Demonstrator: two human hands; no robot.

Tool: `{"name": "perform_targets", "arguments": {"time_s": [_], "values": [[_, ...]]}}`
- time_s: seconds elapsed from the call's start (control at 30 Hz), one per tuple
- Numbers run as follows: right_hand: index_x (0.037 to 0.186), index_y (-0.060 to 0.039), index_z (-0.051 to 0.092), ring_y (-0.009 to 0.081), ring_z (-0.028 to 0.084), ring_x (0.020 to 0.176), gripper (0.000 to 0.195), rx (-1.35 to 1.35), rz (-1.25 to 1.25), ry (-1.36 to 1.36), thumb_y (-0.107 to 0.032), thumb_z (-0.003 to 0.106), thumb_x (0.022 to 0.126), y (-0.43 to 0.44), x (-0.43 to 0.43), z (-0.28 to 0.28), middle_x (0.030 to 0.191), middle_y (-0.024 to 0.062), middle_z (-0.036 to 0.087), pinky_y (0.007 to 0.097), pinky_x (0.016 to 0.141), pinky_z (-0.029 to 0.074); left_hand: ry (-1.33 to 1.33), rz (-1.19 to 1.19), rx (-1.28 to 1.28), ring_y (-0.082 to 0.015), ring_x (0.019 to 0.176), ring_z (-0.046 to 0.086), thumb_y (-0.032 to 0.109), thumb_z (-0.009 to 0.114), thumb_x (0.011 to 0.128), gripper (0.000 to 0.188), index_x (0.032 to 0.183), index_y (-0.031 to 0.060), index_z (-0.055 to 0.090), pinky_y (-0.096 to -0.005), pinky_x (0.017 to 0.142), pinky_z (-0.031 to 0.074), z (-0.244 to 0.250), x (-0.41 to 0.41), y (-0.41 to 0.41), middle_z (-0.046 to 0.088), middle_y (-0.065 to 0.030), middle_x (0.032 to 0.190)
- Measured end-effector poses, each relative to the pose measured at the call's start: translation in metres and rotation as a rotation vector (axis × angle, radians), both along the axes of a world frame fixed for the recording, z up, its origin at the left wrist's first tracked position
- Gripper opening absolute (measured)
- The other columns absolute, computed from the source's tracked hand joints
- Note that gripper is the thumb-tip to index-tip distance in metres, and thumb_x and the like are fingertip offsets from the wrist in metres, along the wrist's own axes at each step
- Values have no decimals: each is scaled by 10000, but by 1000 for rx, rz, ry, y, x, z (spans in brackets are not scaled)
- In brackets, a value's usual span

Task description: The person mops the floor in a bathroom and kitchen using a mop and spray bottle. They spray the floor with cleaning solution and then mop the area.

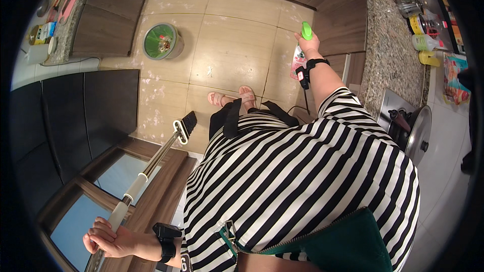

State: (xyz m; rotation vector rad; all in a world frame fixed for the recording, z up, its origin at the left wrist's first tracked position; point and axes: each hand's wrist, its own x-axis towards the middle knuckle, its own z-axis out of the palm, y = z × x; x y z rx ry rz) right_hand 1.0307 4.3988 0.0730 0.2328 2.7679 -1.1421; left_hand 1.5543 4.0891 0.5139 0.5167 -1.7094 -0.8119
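Note:
My left hand (107,238), low at the left, is wrapped around the pale grip of a long-handled floor brush (151,166). Its metal pole slants up to a white-framed head with black bristles (189,121), close to the floor left of my feet. Out to the upper right, my right hand (309,43) grips a spray bottle by its neck, just under the bright green trigger head (306,31). The pink-and-white bottle body (298,62) hangs below the hand and bears writing. A strapped device sits on each wrist.
A bin (177,47) with a green liner holds some rubbish. Whitish patches (153,94) mark the beige tiles (230,49). Wooden cabinets (336,26) line the room. Bottles and jars (410,5) crowd the right granite counter (393,45), near a lidded pan (419,136). A glazed wooden door (170,181) stands at left.

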Motion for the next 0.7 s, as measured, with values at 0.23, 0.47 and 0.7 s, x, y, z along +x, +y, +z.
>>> {"name": "perform_targets", "arguments": {"time_s": [0.23,0.47,0.7], "values": [[1021,-121,626,287,618,935,418,-28,160,0,-317,745,671,-27,-2,24,975,111,662,371,837,483,-7,-5,-2,-53,454,214,119,426,949,142,967,77,561,-232,532,255,-3,1,4,241,44,507],[1034,-123,620,287,606,959,428,52,216,-27,-310,746,671,-51,-10,20,1006,112,652,363,853,477,10,-1,-3,-55,447,224,112,425,948,136,970,69,552,-234,531,256,-4,3,8,247,44,506],[1049,-125,615,297,601,970,439,66,250,-23,-315,743,674,-63,-13,16,1010,123,649,376,856,475,10,-41,0,-53,440,219,113,422,953,135,964,64,548,-230,519,244,-4,3,11,250,41,501]]}}
